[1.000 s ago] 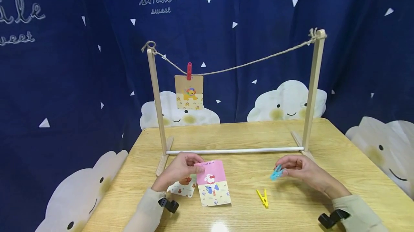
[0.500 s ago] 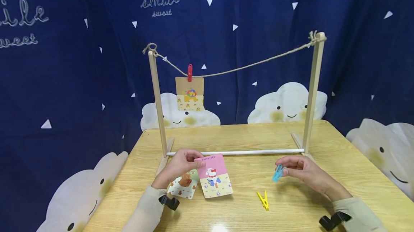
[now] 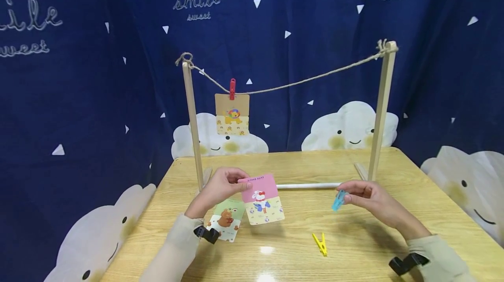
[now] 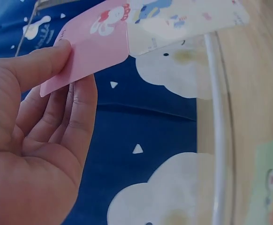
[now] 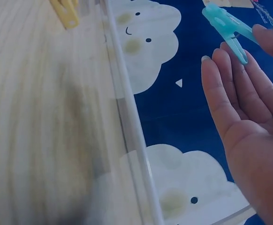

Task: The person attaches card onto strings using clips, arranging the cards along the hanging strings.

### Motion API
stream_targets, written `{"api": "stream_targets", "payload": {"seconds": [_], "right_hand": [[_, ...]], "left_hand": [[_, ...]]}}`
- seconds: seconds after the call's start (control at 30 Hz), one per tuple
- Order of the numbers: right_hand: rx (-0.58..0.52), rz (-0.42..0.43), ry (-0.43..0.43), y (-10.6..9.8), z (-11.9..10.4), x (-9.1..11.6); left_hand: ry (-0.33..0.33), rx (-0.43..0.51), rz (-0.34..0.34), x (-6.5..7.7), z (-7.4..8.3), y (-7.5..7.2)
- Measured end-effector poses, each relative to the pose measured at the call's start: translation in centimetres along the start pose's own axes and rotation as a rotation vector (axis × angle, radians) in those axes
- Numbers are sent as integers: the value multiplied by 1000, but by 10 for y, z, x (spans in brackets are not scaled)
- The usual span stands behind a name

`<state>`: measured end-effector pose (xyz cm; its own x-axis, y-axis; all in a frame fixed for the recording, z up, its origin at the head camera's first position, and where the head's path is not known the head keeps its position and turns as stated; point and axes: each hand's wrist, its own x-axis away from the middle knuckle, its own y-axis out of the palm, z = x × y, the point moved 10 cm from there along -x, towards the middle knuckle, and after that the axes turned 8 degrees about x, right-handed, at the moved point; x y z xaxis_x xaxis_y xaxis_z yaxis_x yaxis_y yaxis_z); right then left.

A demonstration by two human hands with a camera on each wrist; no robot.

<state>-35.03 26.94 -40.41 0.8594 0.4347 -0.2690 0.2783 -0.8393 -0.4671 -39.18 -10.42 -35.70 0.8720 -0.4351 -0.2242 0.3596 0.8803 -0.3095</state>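
Observation:
Between thumb and fingers my left hand (image 3: 226,186) pinches the upper left corner of a pink and cream rabbit card (image 3: 263,201), held above the table. In the left wrist view the thumb presses on the pink part of the rabbit card (image 4: 96,51). My right hand (image 3: 368,199) pinches a light blue clothespin (image 3: 339,200) off the table. The right wrist view shows that clothespin (image 5: 224,28) between the thumb and fingertips, its handle ends toward the hand. Below the left hand, a green and white bear card (image 3: 226,221) lies on the table, partly covered by the left arm.
A yellow clothespin (image 3: 320,245) lies on the table (image 3: 291,260). Behind the hands, a twine line (image 3: 307,79) sags between two wooden posts (image 3: 381,111) joined by a white rod (image 3: 307,186). A red clothespin (image 3: 232,89) holds a lion card (image 3: 232,120) on the line.
My left hand has risen with the rabbit card, lifting it off the table and showing more of the bear card. The right hand has risen slightly with the blue clothespin.

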Motion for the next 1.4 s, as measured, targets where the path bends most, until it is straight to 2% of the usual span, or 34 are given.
{"api": "stream_targets", "payload": {"seconds": [0.2,0.3,0.6,0.83,1.17,1.4], "right_hand": [[57,7,-14,-4,-15,-6],[83,36,-8,-6,-24,-9],[201,107,-56,-9,-63,-23],[353,127,-109,-9,-101,-49],[420,177,-184,-25,-160,-86],[429,257,-142,-45,-184,-106]], "left_hand": [[2,-12,8,-8,20,-2],[17,-51,23,-10,29,-6],[44,-60,30,-22,52,-7],[69,-66,62,-33,66,-9],[112,-65,78,-49,83,-10],[128,-102,97,-64,96,-13]]}}
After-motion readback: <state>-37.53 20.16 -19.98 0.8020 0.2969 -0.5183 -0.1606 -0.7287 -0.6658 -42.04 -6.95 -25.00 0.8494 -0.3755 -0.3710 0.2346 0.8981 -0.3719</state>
